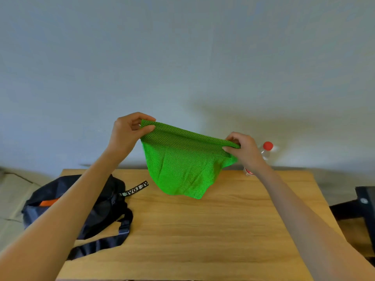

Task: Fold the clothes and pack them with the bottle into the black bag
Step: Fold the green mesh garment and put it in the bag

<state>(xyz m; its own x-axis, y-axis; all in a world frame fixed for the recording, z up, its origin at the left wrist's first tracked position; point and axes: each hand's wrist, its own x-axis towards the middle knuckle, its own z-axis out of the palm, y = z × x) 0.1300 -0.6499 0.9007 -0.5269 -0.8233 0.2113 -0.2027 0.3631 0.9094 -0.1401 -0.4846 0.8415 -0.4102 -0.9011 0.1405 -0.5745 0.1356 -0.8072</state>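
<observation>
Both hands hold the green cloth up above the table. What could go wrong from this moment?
1. The green mesh cloth is only pinched at its top corners by the left hand and right hand; it may slip or fold crooked.
2. The bottle stands right behind the right hand; a backward movement might topple it.

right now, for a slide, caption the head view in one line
Both hands, left and right, hold a green mesh garment above the table.

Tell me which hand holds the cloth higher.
The left hand: it pinches the raised end of the green cloth, well above the table. The right hand pinches the lower end, beside the bottle.
</observation>
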